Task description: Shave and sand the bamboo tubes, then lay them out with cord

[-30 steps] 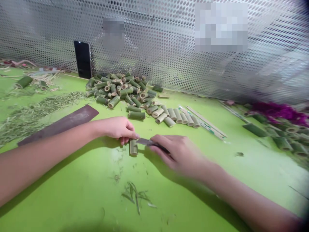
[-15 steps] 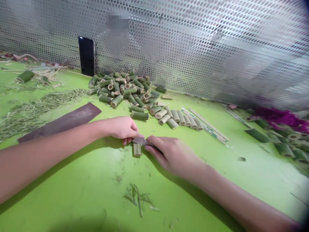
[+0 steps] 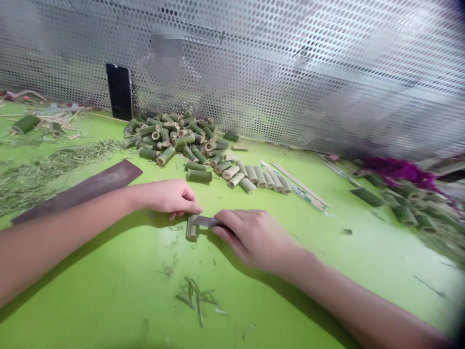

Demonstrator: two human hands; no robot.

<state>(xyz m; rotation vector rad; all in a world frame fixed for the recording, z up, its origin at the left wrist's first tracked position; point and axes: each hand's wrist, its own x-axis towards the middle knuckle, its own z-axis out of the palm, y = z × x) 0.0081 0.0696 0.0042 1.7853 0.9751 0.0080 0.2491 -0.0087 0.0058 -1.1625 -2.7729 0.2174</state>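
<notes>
One short tube (image 3: 192, 231) on the green counter (image 3: 119, 286), lying lengthwise in front of the body. At its far end, the left hand (image 3: 178, 198), with thumb and fingers closed in a grip on the tube. From the other side, the right hand (image 3: 254, 237), grip closed around a knife (image 3: 206, 221), with the blade pointing left and set against the tube's upper side. Handle mostly hidden by the fingers. Nearer the body, a small scatter of green shavings (image 3: 196, 296). Beyond the left forearm, a brown strip (image 3: 82, 190) laid at a slant, with a long heap of fine shavings (image 3: 54, 167) behind it. Past the hands, a pile of green tubes (image 3: 174, 133), with a row of pale tubes (image 3: 259, 177) beside it and thin sticks (image 3: 301, 186) to the right. At the back, a dark phone (image 3: 119, 92) upright near a perforated sheet (image 3: 254, 72). Far to the right, a purple bundle (image 3: 399, 172) beside larger green pieces (image 3: 405, 215), partly blurred
</notes>
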